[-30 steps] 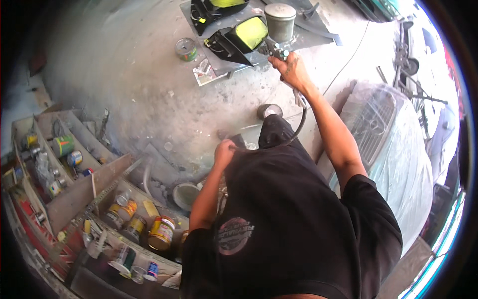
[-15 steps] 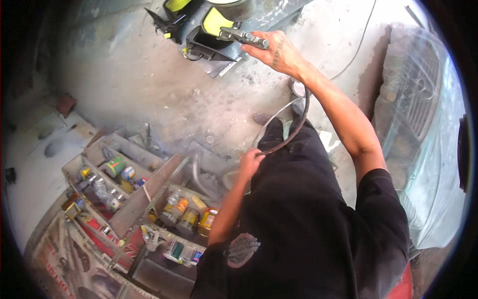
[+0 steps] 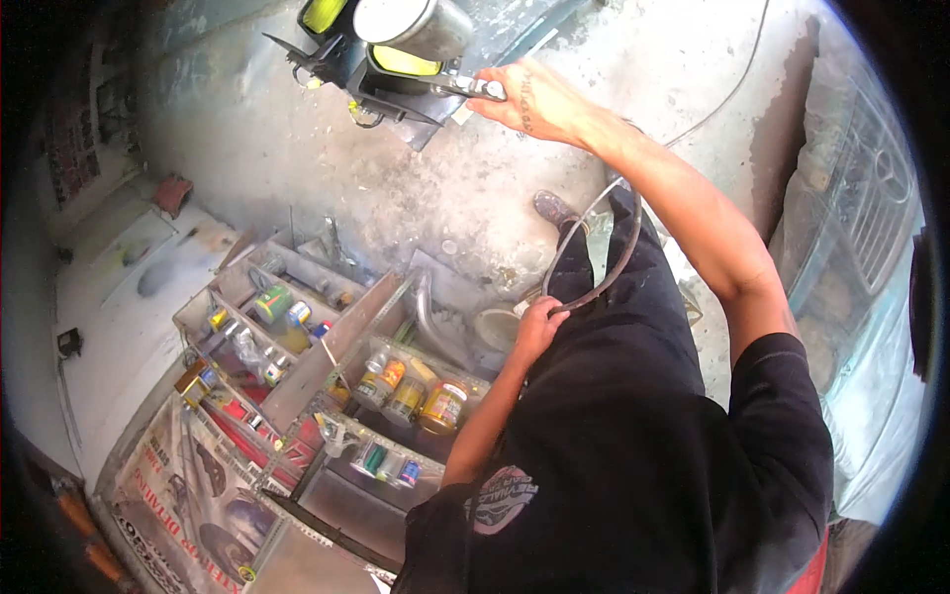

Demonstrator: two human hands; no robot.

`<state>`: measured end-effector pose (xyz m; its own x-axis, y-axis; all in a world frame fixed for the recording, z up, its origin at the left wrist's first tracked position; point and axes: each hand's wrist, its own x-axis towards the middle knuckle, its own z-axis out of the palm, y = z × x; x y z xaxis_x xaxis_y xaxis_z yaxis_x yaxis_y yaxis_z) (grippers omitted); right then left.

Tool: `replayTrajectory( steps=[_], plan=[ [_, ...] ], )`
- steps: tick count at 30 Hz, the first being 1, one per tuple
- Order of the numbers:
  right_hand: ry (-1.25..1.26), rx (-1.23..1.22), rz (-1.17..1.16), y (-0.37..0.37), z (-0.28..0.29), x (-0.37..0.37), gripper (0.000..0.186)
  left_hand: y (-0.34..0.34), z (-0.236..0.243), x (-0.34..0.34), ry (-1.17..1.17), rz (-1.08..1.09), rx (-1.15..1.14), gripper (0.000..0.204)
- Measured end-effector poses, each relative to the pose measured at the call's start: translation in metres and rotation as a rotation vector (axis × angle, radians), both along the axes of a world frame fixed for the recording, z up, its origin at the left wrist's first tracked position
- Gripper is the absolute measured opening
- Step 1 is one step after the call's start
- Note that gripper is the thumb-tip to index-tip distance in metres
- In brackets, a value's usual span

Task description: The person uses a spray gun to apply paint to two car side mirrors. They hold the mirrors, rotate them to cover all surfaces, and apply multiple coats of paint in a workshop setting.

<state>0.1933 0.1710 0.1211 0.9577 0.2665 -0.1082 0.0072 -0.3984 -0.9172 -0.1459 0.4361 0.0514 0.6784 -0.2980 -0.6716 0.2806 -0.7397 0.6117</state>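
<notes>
My right hand [image 3: 529,97] reaches far forward, closed around a metal spray gun [image 3: 475,86]. The gun's front end is beside a black plastic housing with a yellow-green face [image 3: 408,61]. A second black and yellow-green housing [image 3: 322,15] sits just to its left. Above the gun shows a grey metal cup with a pale round top [image 3: 411,22]; whether it joins the gun, I cannot tell. Low in front of my body, my left hand [image 3: 537,329] is closed on a dark hose [image 3: 614,272], which hangs in a loop and rises toward my right forearm.
Left of me stands a compartmented rack [image 3: 351,327] with cans and bottles, among them a yellow jar [image 3: 443,406]. A printed banner [image 3: 188,495] covers its near side. To my right is a car front under clear plastic sheeting [image 3: 856,267]. A thin cable [image 3: 737,89] crosses the floor.
The view has shifted, so the rack sits further right and more of the metal cup shows. Both hands keep their holds, the spray gun staying by the black housing.
</notes>
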Motion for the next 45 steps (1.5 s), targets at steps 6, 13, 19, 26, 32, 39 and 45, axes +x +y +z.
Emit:
replayTrajectory(
  steps=[6, 13, 19, 26, 32, 39, 45],
  plan=[
    [-0.211, 0.106, -0.093, 0.003, 0.002, 0.008, 0.045, -0.012, 0.003, 0.001, -0.060, 0.065, 0.027, 0.023],
    [-0.114, 0.064, -0.046, 0.004, -0.007, 0.013, 0.043, -0.011, 0.005, 0.003, -0.038, 0.088, 0.035, 0.023],
    [-0.049, 0.022, 0.032, -0.007, -0.032, 0.003, 0.041, -0.028, 0.011, 0.008, -0.024, 0.087, 0.028, 0.023],
    [-0.242, 0.081, -0.128, 0.012, -0.029, 0.004, 0.038, -0.015, -0.001, -0.003, 0.013, 0.082, 0.038, 0.023],
    [-0.118, -0.006, -0.003, 0.026, -0.024, 0.011, 0.034, -0.013, 0.008, -0.001, 0.071, 0.149, 0.062, 0.022],
    [-0.088, -0.012, 0.033, 0.030, -0.039, -0.007, 0.033, -0.014, -0.003, -0.011, 0.015, 0.095, -0.002, 0.021],
    [-0.174, -0.019, -0.076, 0.039, 0.001, -0.004, 0.035, -0.006, -0.011, -0.017, -0.042, 0.121, -0.011, 0.022]
  ],
)
